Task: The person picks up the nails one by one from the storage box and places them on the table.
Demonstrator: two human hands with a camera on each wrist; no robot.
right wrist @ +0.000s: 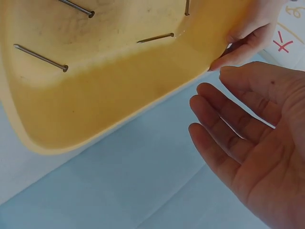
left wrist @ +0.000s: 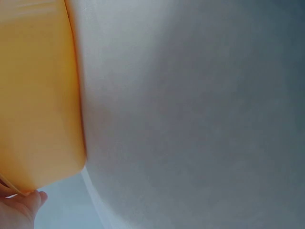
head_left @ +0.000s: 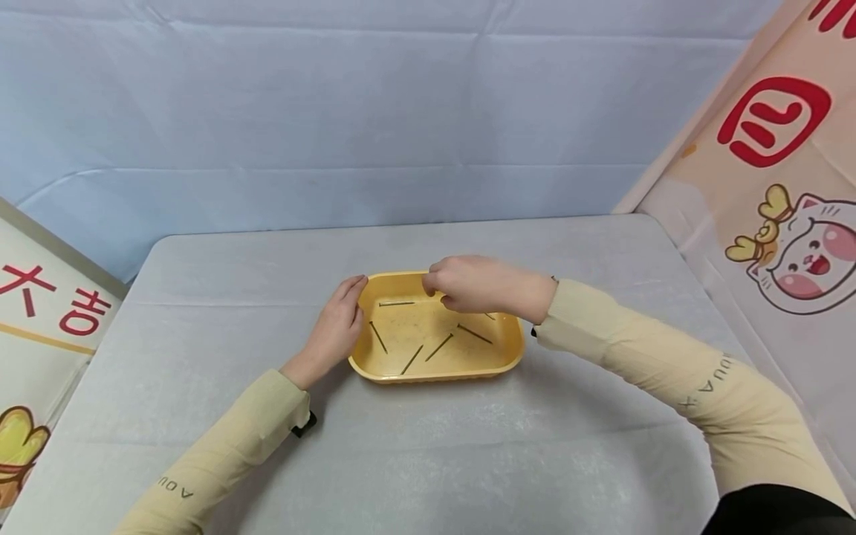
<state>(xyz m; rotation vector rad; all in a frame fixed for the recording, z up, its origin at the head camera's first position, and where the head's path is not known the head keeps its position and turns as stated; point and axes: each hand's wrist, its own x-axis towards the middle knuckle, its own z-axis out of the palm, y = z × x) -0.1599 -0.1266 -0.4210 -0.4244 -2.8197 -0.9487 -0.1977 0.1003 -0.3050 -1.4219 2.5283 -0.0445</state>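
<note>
A shallow yellow plastic tray [head_left: 428, 371] with rounded corners sits on the table. Several nails lie scattered on its floor, among them a nail [head_left: 397, 303] near the far left corner and a nail [head_left: 475, 334] toward the right. My left hand [head_left: 334, 327] grips the tray's left end at the rim; the left wrist view shows its fingertips [left wrist: 37, 196] at the rim. Over the far rim hovers my right hand [head_left: 484, 286], fingers loosely bent. Seen from the right wrist, that hand [right wrist: 257, 129] holds nothing and is beside the tray wall [right wrist: 109, 102].
A grey cloth covers the table [head_left: 428, 453], and a pale blue cloth backdrop [head_left: 374, 111] hangs behind it. Printed panels stand on both sides, the right panel [head_left: 769, 238] with a cartoon cat.
</note>
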